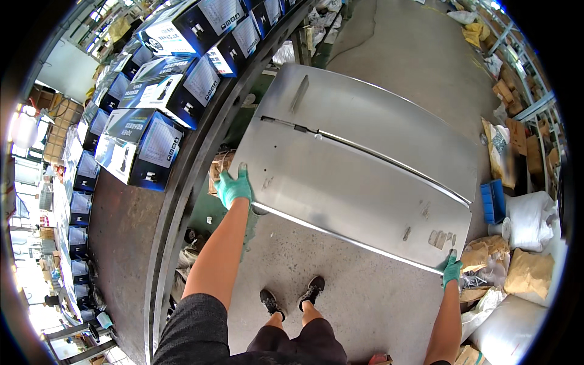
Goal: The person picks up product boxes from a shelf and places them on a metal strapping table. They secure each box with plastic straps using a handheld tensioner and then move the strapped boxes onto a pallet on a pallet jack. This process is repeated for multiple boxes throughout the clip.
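A wide grey sheet-metal panel [353,176] spans the space in front of me at waist height. A long, narrow gap runs across it, parting a near section from a far section [377,115]. Dark smudges mark its right side, and a few small holes show at the left. My left hand [233,187], in a green glove, grips the near left edge with the thumb on top. At the near right corner, my gloved right hand [452,269] is closed on the edge. The fingers beneath the metal are hidden on both sides.
Blue-and-white cartons [146,146] stand on a dark metal-edged workbench [121,213] to my left. Along the right lie a blue bin [493,201], white sacks [529,219] and brown paper packages [532,272] beside shelving. My shoes are on the concrete floor [353,310].
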